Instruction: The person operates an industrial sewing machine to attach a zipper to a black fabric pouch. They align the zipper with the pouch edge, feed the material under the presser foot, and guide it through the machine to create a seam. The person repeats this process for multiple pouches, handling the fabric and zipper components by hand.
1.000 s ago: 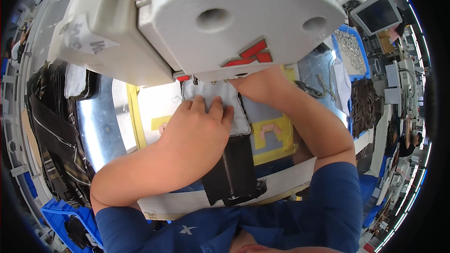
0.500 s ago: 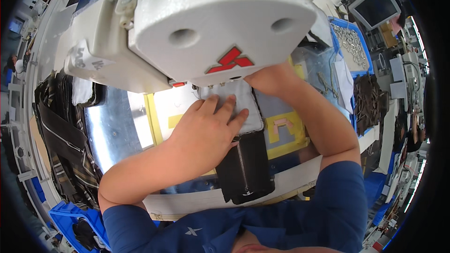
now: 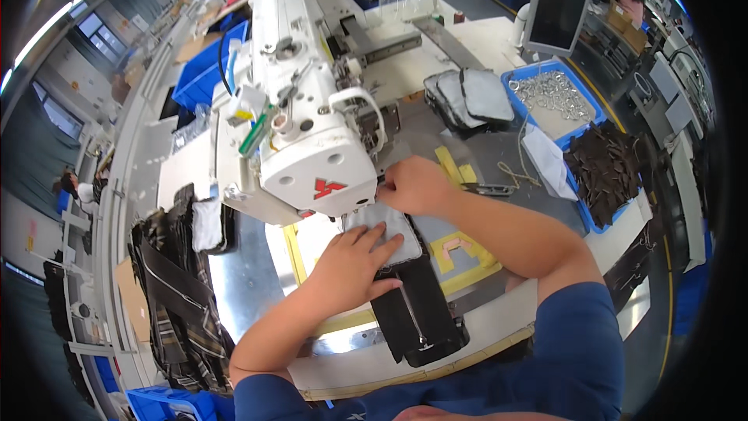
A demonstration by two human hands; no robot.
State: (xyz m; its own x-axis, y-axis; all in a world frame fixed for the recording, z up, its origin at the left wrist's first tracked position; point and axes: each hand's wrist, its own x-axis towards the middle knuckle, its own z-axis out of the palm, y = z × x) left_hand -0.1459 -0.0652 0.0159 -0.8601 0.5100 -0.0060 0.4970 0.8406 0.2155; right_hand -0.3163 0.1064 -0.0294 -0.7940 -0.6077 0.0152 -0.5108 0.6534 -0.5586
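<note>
Head view, spread across the middle and lower part of the frame: metal-topped table [image 3: 241, 288]. Above it, from top centre down to the middle, white sewing machine [image 3: 319, 164] with a red mark on the front of its head. At lower left, stack of plaid cloth [image 3: 183, 351]. At right, blue tray [image 3: 588, 218] heaped with brown pieces; adjoining above, at upper right, second tray [image 3: 555, 119] full of metal bits [image 3: 552, 93]. Also at upper right, dark-screened monitor [image 3: 558, 14] on a white mount. Just below centre, black cloth [image 3: 438, 304], lying lengthwise toward the lower edge. Right of the machine, pile of pads [image 3: 485, 97], pale with dark edges. At centre, left hand [image 3: 351, 269], fingers spread apart and laid flat on pale pad [image 3: 409, 245], thumb lower, over the black cloth. Just right of the machine's head, right hand [image 3: 421, 185], fingers curled in; cannot tell if pinching anything. The pale pad, at centre, partly beneath the machine's head and overlapping the upper end of the black cloth. Further right, loose cord [image 3: 520, 178] near dark snips [image 3: 489, 189]. Smallest, down the black cloth, narrow zipper [image 3: 414, 316].
</note>
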